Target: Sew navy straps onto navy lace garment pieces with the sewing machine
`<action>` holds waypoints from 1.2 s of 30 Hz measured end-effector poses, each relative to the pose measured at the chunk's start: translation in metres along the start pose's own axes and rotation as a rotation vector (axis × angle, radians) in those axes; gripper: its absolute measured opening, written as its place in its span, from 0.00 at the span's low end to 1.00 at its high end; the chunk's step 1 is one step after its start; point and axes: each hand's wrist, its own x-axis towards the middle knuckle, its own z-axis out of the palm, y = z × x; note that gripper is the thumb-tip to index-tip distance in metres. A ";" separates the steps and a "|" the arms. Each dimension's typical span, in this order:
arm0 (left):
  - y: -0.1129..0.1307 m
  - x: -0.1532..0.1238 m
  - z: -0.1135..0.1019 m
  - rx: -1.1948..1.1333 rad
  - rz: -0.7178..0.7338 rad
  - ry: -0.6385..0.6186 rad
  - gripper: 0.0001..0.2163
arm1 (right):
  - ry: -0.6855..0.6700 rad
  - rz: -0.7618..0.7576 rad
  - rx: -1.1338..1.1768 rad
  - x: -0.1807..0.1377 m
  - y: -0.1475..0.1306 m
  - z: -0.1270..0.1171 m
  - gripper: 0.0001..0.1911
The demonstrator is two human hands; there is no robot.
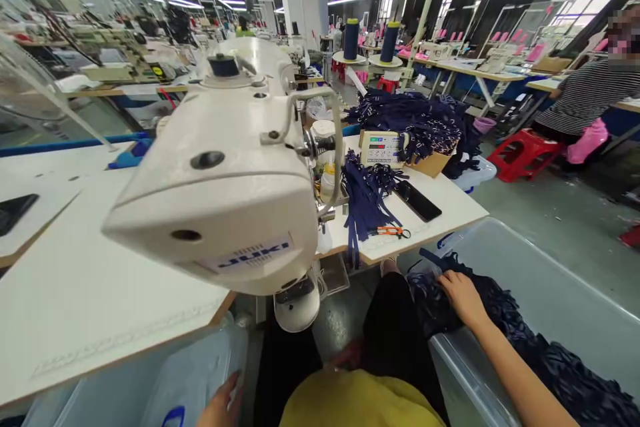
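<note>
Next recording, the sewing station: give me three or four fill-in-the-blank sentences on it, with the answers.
1. The right hand touches navy cloth that lies in a clear plastic ____.
2. The label on the sewing machine reads ____.
3. The scissors on the table have ____ handles.
4. Just behind the scissors lies a black ____.

Missing words: bin; JUKI; orange; phone.
</note>
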 end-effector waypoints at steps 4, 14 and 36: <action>0.052 0.009 0.005 -0.180 0.201 -0.166 0.21 | 0.118 0.084 0.098 0.016 0.014 -0.030 0.16; 0.187 -0.053 0.049 -0.608 0.450 -0.905 0.33 | 0.132 0.117 0.419 0.011 -0.081 -0.127 0.16; 0.177 -0.113 -0.064 -0.551 0.573 -0.211 0.19 | -0.739 -0.467 0.961 0.014 -0.293 -0.106 0.19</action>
